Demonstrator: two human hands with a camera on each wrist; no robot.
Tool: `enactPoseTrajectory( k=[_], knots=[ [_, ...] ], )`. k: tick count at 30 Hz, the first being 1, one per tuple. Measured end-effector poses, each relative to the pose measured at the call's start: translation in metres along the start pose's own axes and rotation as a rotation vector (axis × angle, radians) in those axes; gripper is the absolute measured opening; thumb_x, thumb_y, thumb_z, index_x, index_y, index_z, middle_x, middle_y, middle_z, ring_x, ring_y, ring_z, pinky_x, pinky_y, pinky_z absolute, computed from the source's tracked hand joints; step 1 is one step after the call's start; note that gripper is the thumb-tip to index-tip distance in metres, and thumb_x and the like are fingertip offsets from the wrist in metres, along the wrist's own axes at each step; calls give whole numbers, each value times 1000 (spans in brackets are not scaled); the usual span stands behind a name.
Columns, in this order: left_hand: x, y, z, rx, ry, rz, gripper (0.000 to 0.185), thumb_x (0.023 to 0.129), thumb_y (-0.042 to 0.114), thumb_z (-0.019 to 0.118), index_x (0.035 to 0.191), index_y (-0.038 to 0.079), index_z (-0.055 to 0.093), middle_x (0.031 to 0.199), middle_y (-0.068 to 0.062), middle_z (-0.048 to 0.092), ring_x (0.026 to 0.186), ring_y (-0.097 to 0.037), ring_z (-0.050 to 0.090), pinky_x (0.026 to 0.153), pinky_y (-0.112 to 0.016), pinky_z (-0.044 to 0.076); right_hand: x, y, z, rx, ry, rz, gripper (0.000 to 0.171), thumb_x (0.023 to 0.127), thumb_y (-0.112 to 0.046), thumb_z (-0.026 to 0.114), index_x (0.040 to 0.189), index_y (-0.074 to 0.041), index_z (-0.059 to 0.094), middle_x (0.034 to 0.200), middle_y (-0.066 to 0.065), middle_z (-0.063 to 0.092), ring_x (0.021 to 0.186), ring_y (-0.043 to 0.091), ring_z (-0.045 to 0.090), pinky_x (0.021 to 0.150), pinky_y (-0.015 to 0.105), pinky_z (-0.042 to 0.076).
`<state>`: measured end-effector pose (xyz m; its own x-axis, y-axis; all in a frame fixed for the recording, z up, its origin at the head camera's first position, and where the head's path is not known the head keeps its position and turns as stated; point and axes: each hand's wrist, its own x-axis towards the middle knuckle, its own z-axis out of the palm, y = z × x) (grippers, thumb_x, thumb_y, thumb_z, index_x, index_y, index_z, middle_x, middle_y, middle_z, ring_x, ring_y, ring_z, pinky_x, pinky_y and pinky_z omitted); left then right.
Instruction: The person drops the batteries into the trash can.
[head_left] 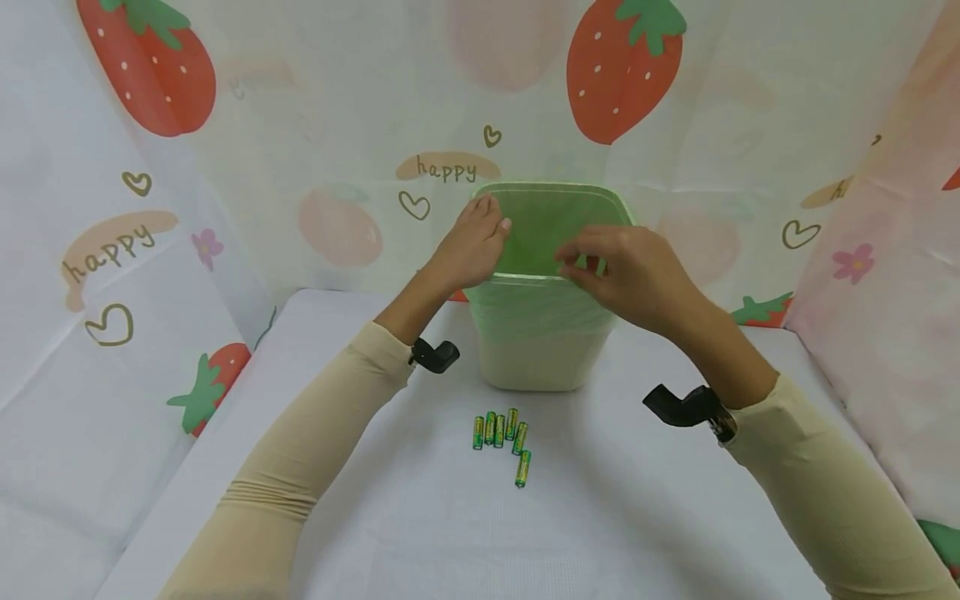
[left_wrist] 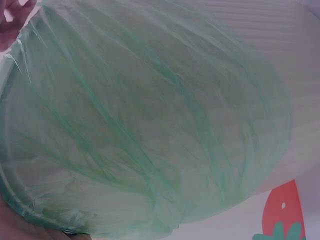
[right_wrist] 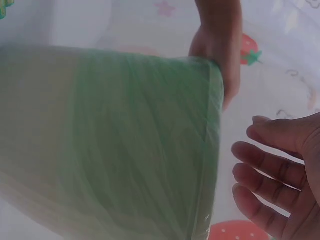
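Observation:
A cream bin (head_left: 536, 362) lined with a thin green bag (head_left: 551, 225) stands at the table's middle. My left hand (head_left: 487, 229) grips the bin's left rim, its fingers curled over the bag's edge; from the right wrist view this left hand (right_wrist: 222, 65) wraps the far corner. My right hand (head_left: 581, 262) hovers at the near rim, and the right wrist view shows its fingers (right_wrist: 260, 172) relaxed and a little apart from the bag (right_wrist: 150, 140). The left wrist view is filled by the bag's green film (left_wrist: 150, 125) stretched over the bin's side.
Several green and yellow batteries (head_left: 502, 432) lie on the white table (head_left: 600, 517) just in front of the bin. Strawberry-print cloth walls (head_left: 150, 250) close in the back and both sides.

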<state>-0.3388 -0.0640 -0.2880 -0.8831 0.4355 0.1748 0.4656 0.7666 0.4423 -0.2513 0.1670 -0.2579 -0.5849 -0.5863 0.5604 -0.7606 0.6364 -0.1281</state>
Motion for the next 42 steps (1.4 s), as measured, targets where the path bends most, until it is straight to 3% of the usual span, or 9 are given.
enactPoseTrajectory(
  k=[12, 25, 42],
  knots=[
    [1, 0, 0, 11, -1, -3, 60, 113, 30, 17, 158, -10, 8, 168, -24, 3, 156, -31, -4, 126, -32, -3, -16, -11, 8, 22, 60, -64, 13, 86, -3, 80, 98, -9, 79, 91, -2, 74, 75, 14, 66, 59, 31, 52],
    [1, 1, 0, 17, -5, -11, 60, 113, 29, 17, 158, -10, 7, 168, -24, 3, 156, -30, -4, 125, -30, -4, -37, -28, 23, 60, 53, -74, 17, 84, -5, 83, 99, -12, 78, 94, -3, 74, 76, 15, 67, 62, 29, 55],
    [0, 4, 0, -18, 0, -17, 61, 113, 30, 17, 158, -10, 6, 168, -23, 2, 156, -31, -5, 125, -31, -4, -74, -33, 64, 152, 27, -43, 18, 84, -5, 83, 99, -13, 78, 97, -4, 73, 78, 13, 67, 65, 27, 56]
  ],
)
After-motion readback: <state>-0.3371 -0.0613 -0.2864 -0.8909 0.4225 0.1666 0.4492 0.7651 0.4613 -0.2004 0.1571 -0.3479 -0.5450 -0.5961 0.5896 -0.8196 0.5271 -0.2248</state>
